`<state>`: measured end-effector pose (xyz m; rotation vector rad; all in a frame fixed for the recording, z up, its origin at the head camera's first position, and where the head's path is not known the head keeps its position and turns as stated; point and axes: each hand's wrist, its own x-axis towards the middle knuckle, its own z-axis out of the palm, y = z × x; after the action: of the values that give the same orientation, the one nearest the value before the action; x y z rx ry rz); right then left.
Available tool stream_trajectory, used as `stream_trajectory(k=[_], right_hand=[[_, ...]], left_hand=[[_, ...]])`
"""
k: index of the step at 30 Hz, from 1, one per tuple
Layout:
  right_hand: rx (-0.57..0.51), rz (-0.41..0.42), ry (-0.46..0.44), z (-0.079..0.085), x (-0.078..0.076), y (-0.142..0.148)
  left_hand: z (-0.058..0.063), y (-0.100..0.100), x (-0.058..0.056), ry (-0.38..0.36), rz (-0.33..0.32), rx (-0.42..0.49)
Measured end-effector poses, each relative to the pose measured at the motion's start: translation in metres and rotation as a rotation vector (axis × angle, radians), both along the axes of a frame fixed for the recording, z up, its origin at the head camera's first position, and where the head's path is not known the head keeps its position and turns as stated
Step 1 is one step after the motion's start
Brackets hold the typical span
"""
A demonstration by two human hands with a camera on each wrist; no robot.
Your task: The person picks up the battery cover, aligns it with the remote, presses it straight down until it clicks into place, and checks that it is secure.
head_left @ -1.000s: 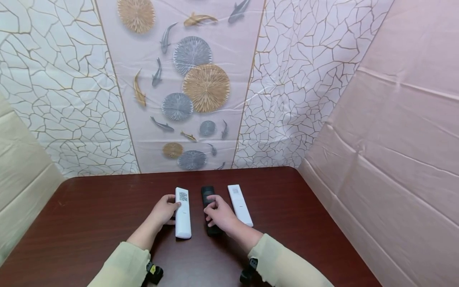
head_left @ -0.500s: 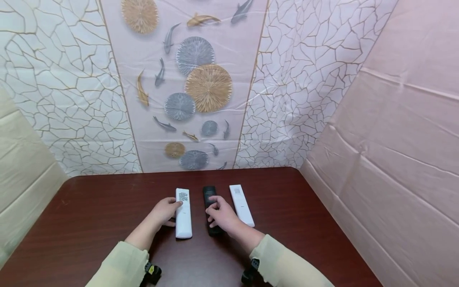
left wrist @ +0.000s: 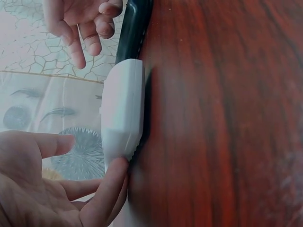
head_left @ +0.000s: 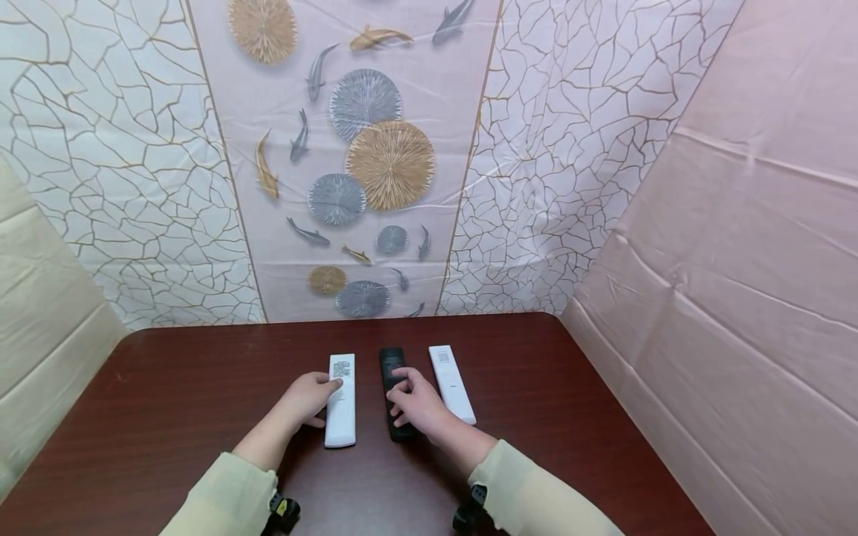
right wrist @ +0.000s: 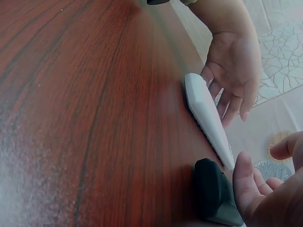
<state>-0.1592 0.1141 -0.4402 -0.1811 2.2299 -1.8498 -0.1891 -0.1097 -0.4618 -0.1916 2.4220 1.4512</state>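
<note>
A white remote control [head_left: 340,409] lies on the table with a printed label at its far end. My left hand [head_left: 307,398] is at its left side; in the left wrist view a finger [left wrist: 111,184] touches the remote's edge, while the thumb stands apart from it. Right of it lies a black remote control [head_left: 391,365], partly hidden by my right hand [head_left: 418,406]. That hand hovers over the black remote with relaxed, slightly bent fingers and grips nothing. Further right, a second white remote control [head_left: 450,380] lies slanted.
The dark red wooden table [head_left: 201,387] reaches back to a patterned curtain [head_left: 362,186] with fish and round shapes. Pale cloth walls [head_left: 724,260] stand at both sides. Small black devices [head_left: 284,514] are strapped near the wrists.
The left white remote's near end has swung slightly left, and it now lies flatter on the table. My left hand has shifted a little with it. The right hand has stayed nearly still.
</note>
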Motion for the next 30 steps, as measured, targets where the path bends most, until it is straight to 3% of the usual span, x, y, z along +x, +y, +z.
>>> stream_trajectory(k=[5,13,19,22,27,30], right_hand=[[0.020,-0.001,0.009,0.013,0.006,0.002],[0.069,0.003,0.073,-0.007,0.001,0.017],[0.256,0.055,0.198,-0.001,0.013,0.033],[0.372,0.087,0.289,0.002,0.019,0.042],[0.496,0.135,0.373,0.005,0.032,0.056],[0.587,0.172,0.450,0.007,0.038,0.065]], left_hand=[[0.003,-0.002,0.003,-0.002,-0.011,-0.013],[0.005,-0.011,0.013,0.058,-0.030,0.001],[0.012,-0.017,0.030,0.181,-0.093,-0.015],[0.019,-0.019,0.040,0.282,-0.163,-0.102],[0.026,-0.021,0.055,0.480,-0.287,-0.342],[0.027,-0.022,0.063,0.546,-0.353,-0.425]])
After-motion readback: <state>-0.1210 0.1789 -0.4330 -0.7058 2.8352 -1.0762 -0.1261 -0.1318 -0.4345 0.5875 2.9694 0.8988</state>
